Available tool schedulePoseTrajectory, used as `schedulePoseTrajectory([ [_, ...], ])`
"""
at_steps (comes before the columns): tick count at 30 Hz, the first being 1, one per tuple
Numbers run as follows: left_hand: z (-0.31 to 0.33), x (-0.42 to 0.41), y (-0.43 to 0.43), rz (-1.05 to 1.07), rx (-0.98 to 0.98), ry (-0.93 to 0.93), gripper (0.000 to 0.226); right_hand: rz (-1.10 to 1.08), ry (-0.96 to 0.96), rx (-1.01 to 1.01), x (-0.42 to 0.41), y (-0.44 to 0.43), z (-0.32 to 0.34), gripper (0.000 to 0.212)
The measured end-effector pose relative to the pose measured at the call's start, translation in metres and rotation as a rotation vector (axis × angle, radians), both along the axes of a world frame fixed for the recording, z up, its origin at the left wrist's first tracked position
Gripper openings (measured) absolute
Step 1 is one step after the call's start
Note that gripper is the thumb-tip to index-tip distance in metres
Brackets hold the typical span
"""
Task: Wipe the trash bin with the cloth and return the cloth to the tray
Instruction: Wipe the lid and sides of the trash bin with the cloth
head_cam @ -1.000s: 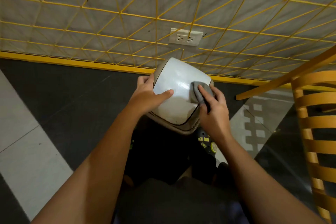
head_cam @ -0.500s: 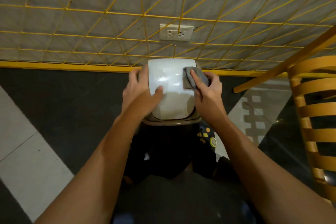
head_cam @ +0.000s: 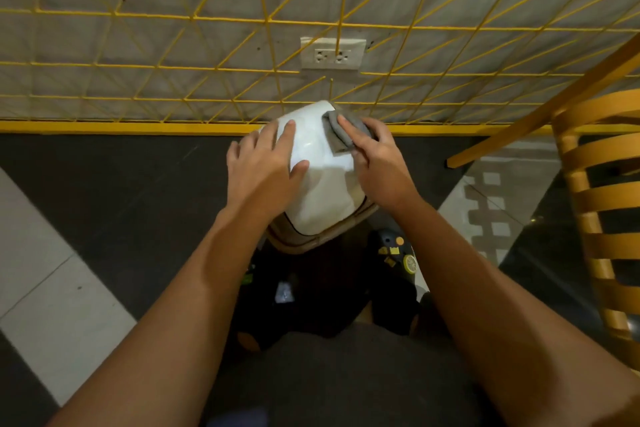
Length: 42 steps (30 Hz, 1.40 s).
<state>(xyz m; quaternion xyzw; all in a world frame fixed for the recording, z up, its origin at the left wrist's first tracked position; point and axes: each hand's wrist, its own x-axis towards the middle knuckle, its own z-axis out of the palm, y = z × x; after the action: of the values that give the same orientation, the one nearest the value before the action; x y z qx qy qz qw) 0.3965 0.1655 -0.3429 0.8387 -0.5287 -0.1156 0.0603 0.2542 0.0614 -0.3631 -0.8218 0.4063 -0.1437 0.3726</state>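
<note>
The trash bin (head_cam: 320, 194) stands on the dark floor close to the wall; its glossy white lid faces me, with a brown rim below. My left hand (head_cam: 265, 166) lies flat on the lid's left side, fingers spread and fairly straight. My right hand (head_cam: 375, 156) presses a folded grey cloth (head_cam: 341, 133) against the lid's far right corner, fingers curled over it. No tray is in view.
A yellow wire grid (head_cam: 263, 21) covers the grey wall behind the bin, with a white double socket (head_cam: 332, 54) above it. A yellow wooden chair (head_cam: 602, 211) stands at the right. My dark-trousered legs and patterned shoes (head_cam: 401, 253) are under the bin.
The bin has tilted so its lid leans left-forward. My right hand slid the cloth to the lid's far corner. My left hand's fingers have spread flatter across the lid.
</note>
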Motion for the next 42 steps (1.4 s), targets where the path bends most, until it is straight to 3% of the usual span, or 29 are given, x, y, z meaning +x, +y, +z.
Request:
schedulePoseTrajectory([
  [3, 0.005, -0.004, 0.015, 0.055, 0.078, -0.018, 0.074, -0.059, -0.061, 0.117, 0.017, -0.001, 0.003, 0.041],
  [8, 0.012, -0.014, 0.028, 0.169, 0.130, -0.066, 0.080, -0.046, 0.030, 0.018, 0.035, 0.008, -0.002, 0.045],
  [11, 0.018, -0.013, 0.031, 0.221, 0.162, -0.074, 0.077, -0.195, -0.012, 0.005, 0.029, 0.029, -0.008, 0.046],
  [14, 0.020, -0.004, 0.028, 0.257, 0.151, 0.036, 0.085, -0.355, -0.007, -0.028, 0.014, 0.061, -0.017, 0.045],
  [18, 0.015, 0.003, 0.025, 0.139, 0.135, 0.170, 0.093, -0.578, -0.049, 0.176, 0.004, 0.089, -0.021, 0.045],
  [21, 0.015, 0.007, 0.025, 0.142, 0.189, 0.246, 0.091, -0.571, -0.082, 0.296, 0.012, 0.095, -0.016, 0.046],
  [28, 0.017, 0.005, 0.023, 0.146, 0.200, 0.223, 0.092, -0.354, -0.088, 0.162, 0.034, 0.111, 0.001, 0.048],
  [33, 0.016, 0.005, 0.024, 0.150, 0.181, 0.245, 0.091, -0.673, -0.043, 0.429, 0.029, 0.107, -0.011, 0.041],
  [35, 0.016, 0.006, 0.023, 0.145, 0.183, 0.238, 0.092, -0.696, 0.032, 0.473, 0.028, 0.100, -0.012, 0.041],
  [40, 0.015, 0.006, 0.022, 0.141, 0.179, 0.225, 0.092, -0.557, 0.006, 0.294, 0.040, 0.098, 0.001, 0.045],
  [42, 0.015, 0.006, 0.023, 0.136, 0.180, 0.221, 0.092, -0.574, 0.009, 0.316, 0.038, 0.099, -0.002, 0.045],
])
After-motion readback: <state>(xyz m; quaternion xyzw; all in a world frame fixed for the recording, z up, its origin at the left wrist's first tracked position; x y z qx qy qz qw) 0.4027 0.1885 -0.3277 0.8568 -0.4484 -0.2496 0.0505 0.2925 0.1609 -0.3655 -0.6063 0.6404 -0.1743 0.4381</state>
